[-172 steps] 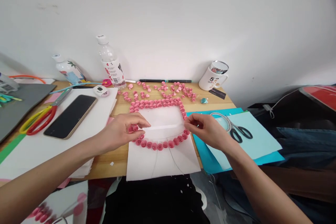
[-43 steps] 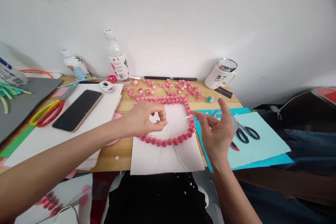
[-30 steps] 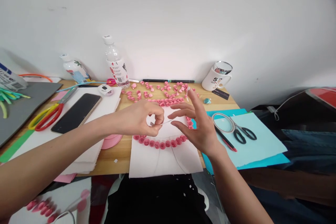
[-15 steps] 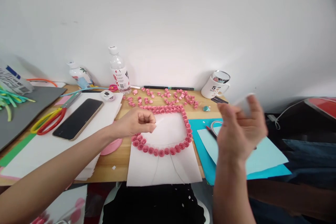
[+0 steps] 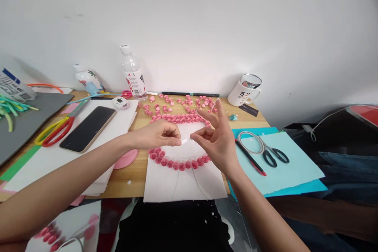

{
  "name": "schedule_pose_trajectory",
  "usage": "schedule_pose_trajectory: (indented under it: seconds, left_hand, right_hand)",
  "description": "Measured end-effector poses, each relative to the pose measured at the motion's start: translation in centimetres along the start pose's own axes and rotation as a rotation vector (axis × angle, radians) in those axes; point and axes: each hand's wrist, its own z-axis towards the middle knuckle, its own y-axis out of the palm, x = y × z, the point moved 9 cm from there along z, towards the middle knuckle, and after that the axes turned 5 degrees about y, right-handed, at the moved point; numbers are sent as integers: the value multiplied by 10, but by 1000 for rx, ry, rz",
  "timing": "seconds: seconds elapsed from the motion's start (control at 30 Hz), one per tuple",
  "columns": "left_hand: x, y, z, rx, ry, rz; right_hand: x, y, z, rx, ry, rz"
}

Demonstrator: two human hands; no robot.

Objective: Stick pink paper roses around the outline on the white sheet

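Observation:
Over the white sheet [image 5: 186,189], my left hand [image 5: 165,134] pinches one end of a small white strip [image 5: 186,140]. At the strip's other end, the thumb and a finger of my right hand [image 5: 217,138] are closed on it, the remaining fingers raised. Another white bit clings near a raised right fingertip. Below the hands, rolled pink paper flowers [image 5: 182,165] form a ring on the sheet, partly hidden by my right hand. Pencil lines run down the sheet's lower part. Several loose pink flowers [image 5: 189,102] lie behind it on the wooden table.
Left are a phone [image 5: 88,129], red-yellow scissors [image 5: 57,130], white paper and a water bottle [image 5: 134,78]. Right are black-handled scissors [image 5: 273,155], a tape ring [image 5: 251,142] and a pen [image 5: 251,157] on blue paper, with a mug [image 5: 243,90] behind.
My right hand has come left and inward to meet my left hand at the white strip, uncovering the black-handled scissors. My left hand stays in nearly the same place.

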Motion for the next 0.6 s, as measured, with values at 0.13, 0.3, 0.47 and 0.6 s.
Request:
schedule_pose_trajectory:
  seconds: [0.13, 0.3, 0.47, 0.6]
  left_hand:
    - [-24, -1, 2, 100, -154, 32]
    - [-42, 5, 8, 137, -245, 206]
    - [-46, 24, 19, -34, -259, 391]
    - [-48, 30, 21, -100, -307, 474]
  right_hand:
    - [19, 1, -16, 103, 155, -41]
    - [31, 10, -29, 138, 235, -253]
    - [35, 26, -29, 16, 213, -492]
    - [42, 34, -29, -27, 201, -582]
